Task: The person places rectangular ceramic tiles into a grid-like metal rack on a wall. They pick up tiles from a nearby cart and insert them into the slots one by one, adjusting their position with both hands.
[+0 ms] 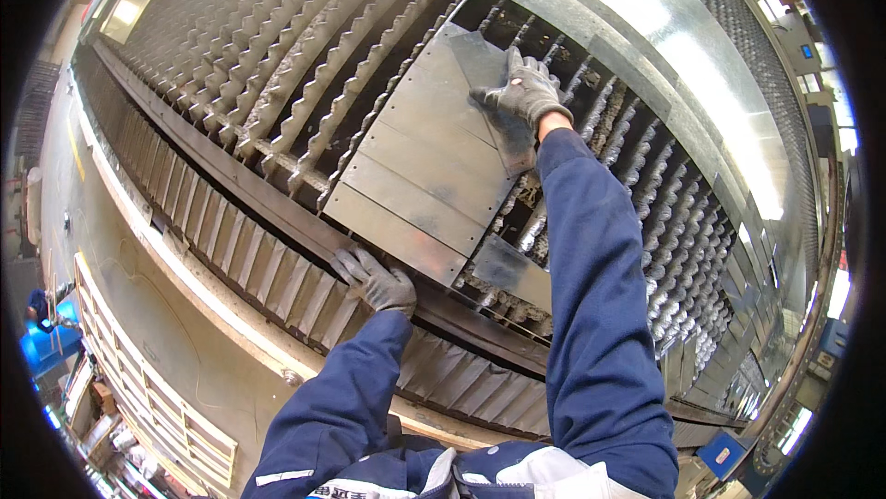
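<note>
My right hand [526, 88], in a grey work glove, lies with spread fingers on a loose, darker metal offcut [481, 59]. The palm hides part of that offcut. It overlaps several flat sheet-metal panels [422, 128] with small holes near their corners, lying side by side on the toothed support slats [346, 94] of a cutting bed. Lower down, my left hand [379, 282], gloved too, rests on the metal side rail [297, 218] just beside the nearest panel. Its fingers are apart and hold nothing.
A large shiny sheet [720, 76] with a cut-out opening covers the right side. Another small offcut [512, 270] lies across slats near my right sleeve. Pleated bellows [277, 284] run along the near edge. A wooden frame [152, 374] is on the floor at left.
</note>
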Demonstrator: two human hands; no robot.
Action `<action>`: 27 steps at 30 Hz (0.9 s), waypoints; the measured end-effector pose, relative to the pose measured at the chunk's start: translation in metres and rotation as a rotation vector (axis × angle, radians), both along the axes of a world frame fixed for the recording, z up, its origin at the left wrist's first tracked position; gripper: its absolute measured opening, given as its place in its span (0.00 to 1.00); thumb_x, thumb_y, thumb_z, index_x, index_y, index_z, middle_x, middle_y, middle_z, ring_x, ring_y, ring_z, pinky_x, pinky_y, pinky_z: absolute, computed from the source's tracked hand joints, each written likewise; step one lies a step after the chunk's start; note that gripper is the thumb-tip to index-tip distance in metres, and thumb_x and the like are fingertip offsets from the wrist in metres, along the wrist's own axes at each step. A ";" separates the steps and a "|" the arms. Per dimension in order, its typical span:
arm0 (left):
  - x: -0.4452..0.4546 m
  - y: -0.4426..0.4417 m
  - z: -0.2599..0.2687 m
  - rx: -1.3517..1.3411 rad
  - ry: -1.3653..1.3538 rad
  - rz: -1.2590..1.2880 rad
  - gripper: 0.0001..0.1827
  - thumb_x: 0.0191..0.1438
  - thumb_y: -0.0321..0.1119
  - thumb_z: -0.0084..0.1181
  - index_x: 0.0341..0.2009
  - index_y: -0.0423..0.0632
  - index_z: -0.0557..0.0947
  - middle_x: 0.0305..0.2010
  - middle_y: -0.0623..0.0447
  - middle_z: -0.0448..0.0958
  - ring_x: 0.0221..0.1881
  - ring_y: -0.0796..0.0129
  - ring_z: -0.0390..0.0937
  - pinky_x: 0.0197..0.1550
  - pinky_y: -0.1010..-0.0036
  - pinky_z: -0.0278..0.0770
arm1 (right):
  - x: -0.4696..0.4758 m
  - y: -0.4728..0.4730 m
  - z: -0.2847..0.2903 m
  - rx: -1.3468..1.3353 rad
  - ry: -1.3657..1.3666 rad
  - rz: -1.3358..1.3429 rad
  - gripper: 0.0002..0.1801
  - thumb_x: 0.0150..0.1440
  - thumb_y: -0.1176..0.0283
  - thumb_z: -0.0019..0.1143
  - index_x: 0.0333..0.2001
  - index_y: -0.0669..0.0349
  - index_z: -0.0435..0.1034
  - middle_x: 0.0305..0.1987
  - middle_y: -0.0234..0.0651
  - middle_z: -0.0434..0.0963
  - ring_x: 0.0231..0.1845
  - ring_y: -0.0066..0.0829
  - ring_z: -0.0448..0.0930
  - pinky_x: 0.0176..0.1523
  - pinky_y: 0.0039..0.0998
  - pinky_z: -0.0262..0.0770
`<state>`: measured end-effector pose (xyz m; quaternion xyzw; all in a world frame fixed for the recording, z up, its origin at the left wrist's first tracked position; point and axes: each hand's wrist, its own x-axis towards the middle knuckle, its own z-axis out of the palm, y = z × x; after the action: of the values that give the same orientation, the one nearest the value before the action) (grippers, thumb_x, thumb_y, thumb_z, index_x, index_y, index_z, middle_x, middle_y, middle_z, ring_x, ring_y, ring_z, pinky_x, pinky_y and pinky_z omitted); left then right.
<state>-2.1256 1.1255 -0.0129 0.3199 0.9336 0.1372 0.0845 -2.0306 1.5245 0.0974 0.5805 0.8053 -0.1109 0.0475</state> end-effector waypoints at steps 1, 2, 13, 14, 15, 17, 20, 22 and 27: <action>0.000 0.001 0.001 0.010 0.009 0.000 0.47 0.50 0.36 0.58 0.72 0.31 0.56 0.79 0.25 0.37 0.80 0.27 0.30 0.78 0.38 0.31 | -0.004 0.005 0.005 -0.037 -0.007 0.009 0.60 0.44 0.32 0.69 0.72 0.57 0.59 0.75 0.50 0.64 0.76 0.53 0.63 0.73 0.51 0.62; 0.001 0.002 0.001 -0.006 -0.003 0.012 0.47 0.50 0.36 0.58 0.72 0.31 0.56 0.79 0.25 0.38 0.80 0.27 0.31 0.78 0.38 0.31 | -0.007 0.008 0.012 -0.077 -0.019 0.020 0.58 0.44 0.34 0.70 0.71 0.57 0.61 0.74 0.51 0.64 0.77 0.52 0.62 0.73 0.50 0.62; 0.001 0.001 -0.004 0.116 0.073 -0.036 0.46 0.49 0.34 0.58 0.71 0.31 0.58 0.78 0.24 0.42 0.79 0.25 0.33 0.77 0.37 0.33 | -0.010 -0.090 0.020 -0.042 0.055 0.476 0.40 0.51 0.55 0.67 0.66 0.53 0.65 0.68 0.51 0.69 0.67 0.56 0.71 0.67 0.57 0.69; 0.001 0.001 -0.004 0.134 0.074 -0.036 0.46 0.49 0.35 0.58 0.71 0.31 0.58 0.78 0.24 0.42 0.79 0.25 0.33 0.77 0.37 0.33 | -0.012 -0.091 0.020 0.036 0.095 0.428 0.46 0.51 0.51 0.67 0.71 0.51 0.59 0.72 0.52 0.65 0.71 0.58 0.67 0.71 0.58 0.64; 0.001 0.001 -0.004 0.115 0.071 -0.035 0.46 0.49 0.35 0.58 0.71 0.31 0.58 0.78 0.24 0.42 0.79 0.25 0.33 0.78 0.37 0.33 | -0.012 -0.091 0.021 0.073 0.043 0.361 0.53 0.50 0.47 0.67 0.75 0.50 0.53 0.75 0.52 0.61 0.74 0.59 0.63 0.74 0.59 0.59; 0.002 0.002 -0.002 0.092 0.056 -0.018 0.47 0.49 0.35 0.58 0.71 0.31 0.57 0.78 0.24 0.42 0.79 0.25 0.33 0.78 0.38 0.32 | -0.013 -0.079 0.022 -0.075 0.070 0.189 0.61 0.50 0.38 0.65 0.79 0.50 0.44 0.80 0.50 0.53 0.78 0.58 0.57 0.77 0.59 0.52; 0.001 0.004 0.002 0.069 0.013 -0.010 0.50 0.49 0.36 0.60 0.74 0.33 0.54 0.79 0.25 0.41 0.79 0.25 0.33 0.78 0.40 0.32 | -0.012 -0.064 0.016 -0.226 0.046 0.127 0.66 0.46 0.31 0.66 0.78 0.58 0.49 0.70 0.53 0.70 0.72 0.50 0.70 0.73 0.57 0.59; 0.001 0.005 0.005 0.077 0.005 -0.013 0.50 0.50 0.36 0.59 0.74 0.34 0.54 0.79 0.25 0.40 0.79 0.25 0.33 0.78 0.40 0.33 | -0.010 -0.064 0.008 -0.224 0.079 0.181 0.67 0.45 0.31 0.66 0.78 0.57 0.48 0.68 0.52 0.73 0.69 0.50 0.73 0.72 0.55 0.62; 0.001 0.005 0.007 0.052 -0.003 0.000 0.48 0.50 0.37 0.60 0.73 0.33 0.57 0.78 0.25 0.42 0.79 0.25 0.34 0.79 0.41 0.34 | -0.007 -0.075 0.006 -0.167 0.158 0.285 0.45 0.49 0.47 0.72 0.66 0.55 0.65 0.58 0.46 0.81 0.61 0.48 0.80 0.62 0.41 0.76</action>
<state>-2.1246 1.1309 -0.0056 0.3217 0.9296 0.1620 0.0777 -2.0376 1.4494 0.1035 0.4439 0.8686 -0.2150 0.0475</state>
